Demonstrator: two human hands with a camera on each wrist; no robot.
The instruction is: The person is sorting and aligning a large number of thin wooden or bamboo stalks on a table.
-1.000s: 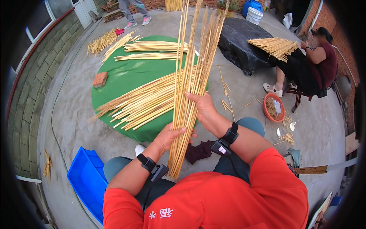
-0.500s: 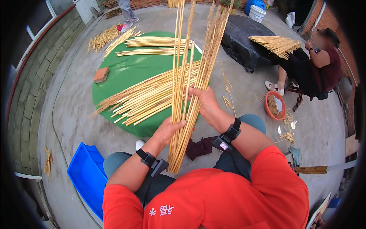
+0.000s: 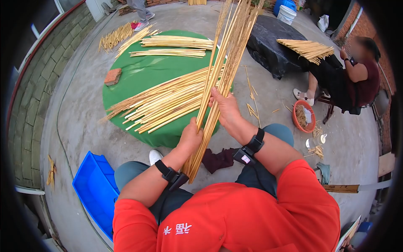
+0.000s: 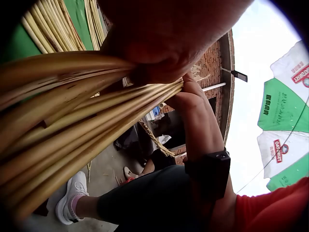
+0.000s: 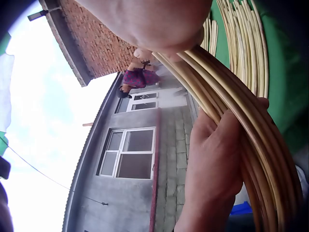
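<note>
A bundle of long dry stalks [image 3: 233, 69] with feathery tops slants up and away from the lap in the head view. My left hand [image 3: 191, 135] grips it low on its left side, knuckles upward. Higher on the right side, my right hand [image 3: 227, 110] holds the stalks with the thumb across them. The left wrist view shows the stalks [image 4: 91, 128] running from under the left hand [image 4: 169, 43] toward the right hand [image 4: 190, 99]. In the right wrist view, the left hand [image 5: 215, 154] wraps around the stalks, their upper part hidden behind the right hand [image 5: 154, 21].
More stalks [image 3: 168, 101] lie on a round green cloth [image 3: 147, 75] with a brick [image 3: 112, 77]. A blue tub [image 3: 94, 185] stands left and an orange basin [image 3: 297, 122] right. A seated person [image 3: 365, 80] is beside a black-covered table [image 3: 273, 42].
The loose stalks on the left side of the bundle have come together with the others. My left hand has moved up and turned its back upward. The bundle leans further right.
</note>
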